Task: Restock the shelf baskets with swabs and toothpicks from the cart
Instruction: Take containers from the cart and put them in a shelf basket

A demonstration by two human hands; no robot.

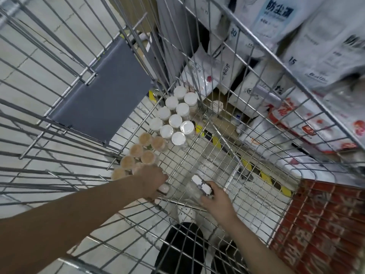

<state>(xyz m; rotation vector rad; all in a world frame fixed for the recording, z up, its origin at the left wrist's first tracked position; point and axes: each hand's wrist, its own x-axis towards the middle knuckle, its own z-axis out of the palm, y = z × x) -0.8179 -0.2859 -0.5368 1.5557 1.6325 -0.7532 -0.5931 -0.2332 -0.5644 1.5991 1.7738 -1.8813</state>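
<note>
Right hand: nearest me, down inside the cart, fingers pinched on a small white-capped clear container held tilted just above the wire floor. The grip looks shallow, so it could slip and drop through to the mesh.
Left hand: reaching in beside it, fingers curled down over the nearest tan-topped jars. Whether it really grasps one I cannot tell, since the knuckles hide the fingertips.
Tan-topped jars: packed in a close double row against the cart's left wall. Lifting one carelessly may tip its neighbours, and the mesh gives them poor footing.
White-lidded jars: further along the same row, touching one another. A knock could topple several.
Shelf goods: beyond the right wall, bagged packs stacked behind wire. The baskets to be filled I cannot pick out, so misplacing stock is a risk.
</note>
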